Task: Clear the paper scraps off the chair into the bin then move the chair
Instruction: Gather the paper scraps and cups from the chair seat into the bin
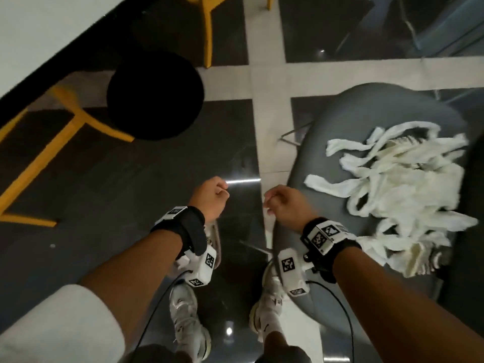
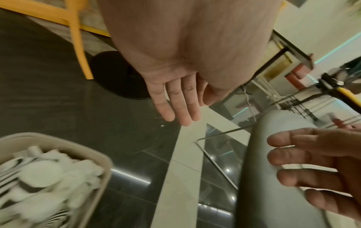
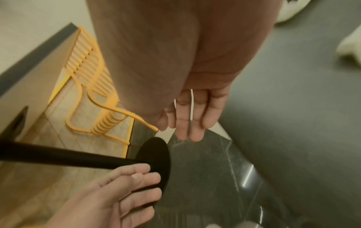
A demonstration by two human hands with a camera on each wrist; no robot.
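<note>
A grey chair (image 1: 327,142) stands at the right, its seat heaped with white paper scraps (image 1: 400,184). Both hands hover over the dark floor just left of the chair's edge. My left hand (image 1: 212,195) holds nothing, and the left wrist view shows its fingers (image 2: 175,100) straight and relaxed. My right hand (image 1: 282,203) is empty too, with its fingers (image 3: 191,117) hanging loose beside the grey seat (image 3: 293,123). In the left wrist view a beige bin (image 2: 93,154) sits low at the left, with white scraps (image 2: 48,177) inside it.
A black round table base (image 1: 154,95) rests on the floor ahead at the left, its pole (image 3: 58,155) rising from it. Yellow chair legs (image 1: 76,119) stand around it under a white tabletop (image 1: 39,27). My white shoes (image 1: 188,313) are below.
</note>
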